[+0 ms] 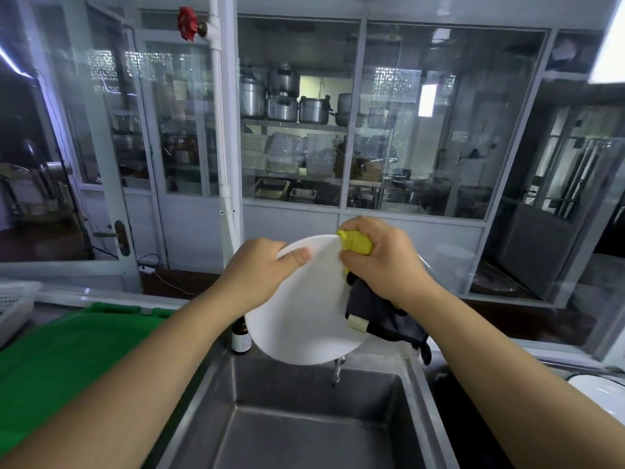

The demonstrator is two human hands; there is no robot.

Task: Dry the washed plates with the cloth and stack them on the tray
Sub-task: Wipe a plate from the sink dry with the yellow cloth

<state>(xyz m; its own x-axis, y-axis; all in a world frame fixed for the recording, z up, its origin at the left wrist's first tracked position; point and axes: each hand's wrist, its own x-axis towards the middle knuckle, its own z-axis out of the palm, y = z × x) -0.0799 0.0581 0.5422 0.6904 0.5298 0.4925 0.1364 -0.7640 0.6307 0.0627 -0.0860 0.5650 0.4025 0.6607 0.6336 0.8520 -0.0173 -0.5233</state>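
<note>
I hold a round white plate (301,313) tilted up above the steel sink (304,418). My left hand (260,272) grips its upper left rim, thumb on the face. My right hand (382,262) is closed on a yellow and dark grey cloth (378,309), pressing it against the plate's upper right edge. The cloth's dark part hangs down over the plate's right side. A green tray (67,353) lies on the counter to the left, with nothing visible on it. Another white plate (598,390) shows at the right edge.
A tap spout (338,367) pokes out under the plate. A brown bottle (241,336) stands at the sink's back left corner. A white basket (13,306) sits at far left. Glass partitions and a white pipe (223,130) rise behind the counter.
</note>
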